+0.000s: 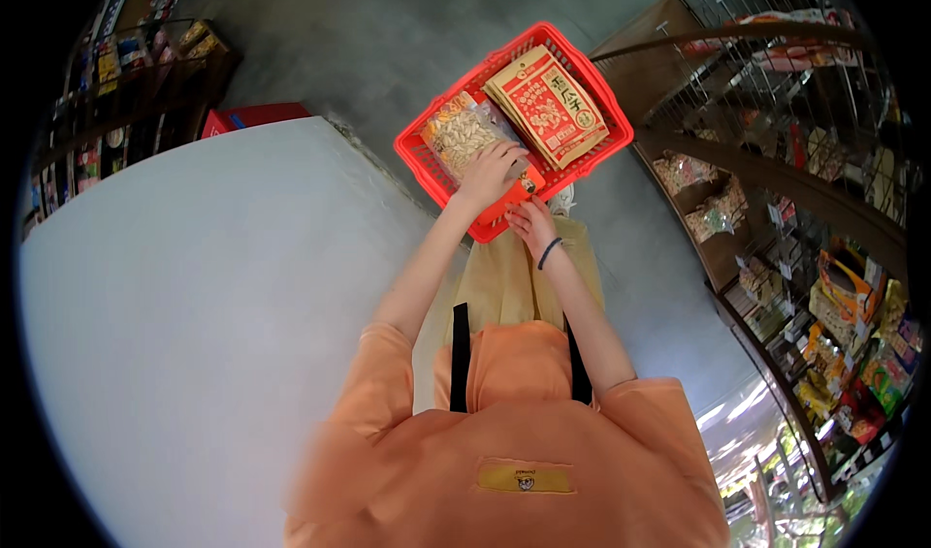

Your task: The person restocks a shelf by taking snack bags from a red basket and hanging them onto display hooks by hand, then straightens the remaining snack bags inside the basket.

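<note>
In front of me stands a red plastic shopping basket (613, 92). Inside on its left lies a clear bag of pale nuts or seeds (456, 139), with orange printed parts. Over the bag's near end my left hand (493, 172) is closed, fingers bent round its edge. At the near corner of the same bag, close to the basket's rim, my right hand (532, 226) pinches with curled fingers. It wears a dark band at the wrist. A stack of brown paper packets (548, 107) with red printed fronts fills the basket's right side, apart from both hands.
A large white surface (213, 335) borders me on the left. Shelves with bagged snacks (853, 306) run along the right, and another stocked shelf (145, 63) stands at the far left. A red box (254, 117) sits behind the white surface. Grey floor (330, 44) lies beyond the basket.
</note>
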`<act>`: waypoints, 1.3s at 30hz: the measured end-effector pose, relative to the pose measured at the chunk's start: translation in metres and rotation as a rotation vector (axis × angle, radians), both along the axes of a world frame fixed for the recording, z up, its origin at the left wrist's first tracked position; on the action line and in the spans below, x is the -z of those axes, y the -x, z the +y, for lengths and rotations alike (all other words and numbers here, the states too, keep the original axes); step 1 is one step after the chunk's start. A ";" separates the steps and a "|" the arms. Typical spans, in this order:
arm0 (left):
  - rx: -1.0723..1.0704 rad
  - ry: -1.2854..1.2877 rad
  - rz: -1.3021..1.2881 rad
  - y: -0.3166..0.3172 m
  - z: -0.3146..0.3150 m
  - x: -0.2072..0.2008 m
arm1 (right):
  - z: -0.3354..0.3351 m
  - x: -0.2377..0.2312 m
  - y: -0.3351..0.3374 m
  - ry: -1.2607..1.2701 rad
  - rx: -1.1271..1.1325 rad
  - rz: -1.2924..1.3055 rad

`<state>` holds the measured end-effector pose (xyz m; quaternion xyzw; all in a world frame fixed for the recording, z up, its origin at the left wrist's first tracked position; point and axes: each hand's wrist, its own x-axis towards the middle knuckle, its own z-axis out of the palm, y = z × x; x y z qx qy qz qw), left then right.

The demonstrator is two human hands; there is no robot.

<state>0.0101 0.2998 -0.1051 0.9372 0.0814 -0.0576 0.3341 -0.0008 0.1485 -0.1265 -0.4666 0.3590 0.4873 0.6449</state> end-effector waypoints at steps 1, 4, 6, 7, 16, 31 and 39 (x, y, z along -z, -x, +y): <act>0.148 -0.069 0.029 -0.006 0.003 0.007 | 0.003 0.001 -0.002 -0.015 0.053 0.019; 0.399 -0.157 0.192 -0.026 0.005 0.027 | -0.001 0.015 0.013 -0.076 0.172 0.185; 0.483 -0.236 0.317 -0.037 0.004 0.035 | 0.002 0.022 0.033 -0.166 0.213 0.300; 0.494 -0.233 0.321 -0.041 0.003 0.037 | 0.007 0.021 0.048 -0.227 0.286 0.360; 0.659 -0.208 0.523 -0.063 0.016 0.042 | 0.044 0.023 0.089 -0.253 0.670 0.599; 0.652 0.045 0.399 -0.046 0.065 -0.079 | 0.049 0.033 0.085 -0.177 0.626 0.115; 0.193 0.459 0.291 0.010 0.088 -0.136 | -0.006 -0.034 0.039 -0.092 0.152 -0.622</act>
